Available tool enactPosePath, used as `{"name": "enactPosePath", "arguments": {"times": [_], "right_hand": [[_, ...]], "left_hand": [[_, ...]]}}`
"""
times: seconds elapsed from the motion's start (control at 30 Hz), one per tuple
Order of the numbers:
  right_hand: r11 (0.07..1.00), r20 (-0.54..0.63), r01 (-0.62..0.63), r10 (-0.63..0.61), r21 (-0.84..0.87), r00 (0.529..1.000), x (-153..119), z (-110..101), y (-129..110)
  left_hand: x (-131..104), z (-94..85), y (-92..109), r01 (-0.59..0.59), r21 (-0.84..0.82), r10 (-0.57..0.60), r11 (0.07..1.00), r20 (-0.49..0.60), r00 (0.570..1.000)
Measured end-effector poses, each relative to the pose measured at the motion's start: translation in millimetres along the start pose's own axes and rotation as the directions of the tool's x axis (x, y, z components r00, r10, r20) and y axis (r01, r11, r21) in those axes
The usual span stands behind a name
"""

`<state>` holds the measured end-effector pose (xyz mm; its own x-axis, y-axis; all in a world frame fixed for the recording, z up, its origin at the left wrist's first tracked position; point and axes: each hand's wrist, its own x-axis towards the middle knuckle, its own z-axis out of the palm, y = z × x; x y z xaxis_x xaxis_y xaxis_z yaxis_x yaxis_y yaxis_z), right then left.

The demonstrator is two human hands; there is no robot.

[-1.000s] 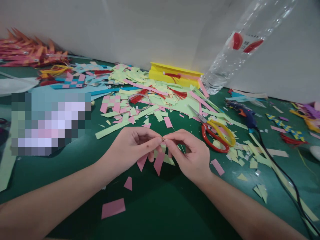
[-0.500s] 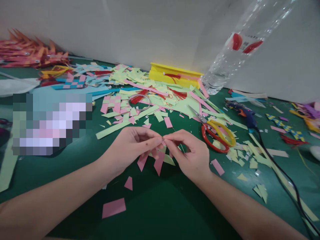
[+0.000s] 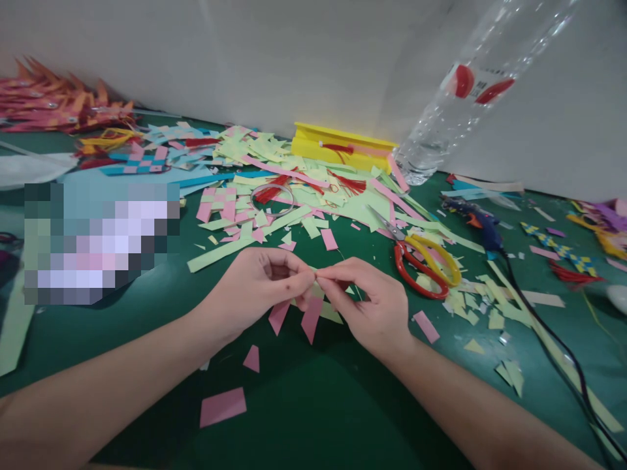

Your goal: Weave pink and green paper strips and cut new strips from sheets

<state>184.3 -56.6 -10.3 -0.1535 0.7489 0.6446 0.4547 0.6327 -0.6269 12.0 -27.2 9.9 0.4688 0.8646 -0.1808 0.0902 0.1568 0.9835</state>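
Centrally, left hand (image 3: 262, 281) and right hand (image 3: 372, 297) are closed in fingertip pinches over pink paper (image 3: 312, 320), contents indiscernible; bottle label (image 3: 481, 85) bears red shapes and illegible characters.

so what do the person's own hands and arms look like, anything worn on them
Both the left hand and the right hand are bare, with no gloves, and no rings show on the visible fingers. No watch, bracelet or sleeve shows on either forearm. The left thumb bears a small dark spot.
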Motion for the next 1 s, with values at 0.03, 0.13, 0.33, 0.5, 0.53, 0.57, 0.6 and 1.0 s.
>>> {"name": "enactPosePath", "arguments": {"times": [0.03, 0.13, 0.33, 0.5, 0.53, 0.57, 0.6, 1.0], "right_hand": [[1.0, 0.004, -0.004, 0.004, -0.001, 1.0, 0.0, 0.1, -0.3], [1.0, 0.02, -0.028, 0.028, -0.001, 0.999, 0.1, 0.2, -1.7], [0.993, 0.03, -0.113, 0.112, 0.036, 0.993, 0.1, -0.3, -3.6], [0.972, 0.051, -0.186, 0.18, 0.14, 0.982, -0.1, -0.5, -2.7], [0.963, 0.063, -0.212, 0.204, 0.167, 0.977, -0.3, -0.5, -2.4], [0.95, 0.075, -0.24, 0.229, 0.199, 0.97, -0.5, -0.4, -2.1], [0.936, 0.088, -0.267, 0.253, 0.232, 0.963, -0.7, -0.2, -1.9], [0.799, 0.182, -0.437, 0.397, 0.414, 0.899, -0.3, 0.0, 3.1]], "left_hand": [[-0.1, 0.8, 0.6, 0.001, 0.006, -0.001, 1.0, -0.002, 1.0], [-0.9, 3.3, 2.3, 0.01, 0.03, -0.009, 1.0, -0.012, 1.0], [-1.6, 5.0, 3.4, 0.002, 0.008, -0.002, 1.0, -0.01, 1.0], [-1.3, 4.6, 2.7, -0.021, -0.01, 0.021, 1.0, -0.001, 1.0], [-1.3, 4.5, 2.5, -0.023, -0.017, 0.023, 1.0, 0.002, 1.0], [-1.3, 4.4, 2.3, -0.027, -0.024, 0.027, 0.999, 0.005, 1.0], [-1.4, 4.2, 2.0, -0.03, -0.029, 0.03, 0.999, 0.008, 1.0], [-0.4, -0.3, 0.6, -0.061, 0.048, 0.061, 0.997, 0.006, 0.998]]}}
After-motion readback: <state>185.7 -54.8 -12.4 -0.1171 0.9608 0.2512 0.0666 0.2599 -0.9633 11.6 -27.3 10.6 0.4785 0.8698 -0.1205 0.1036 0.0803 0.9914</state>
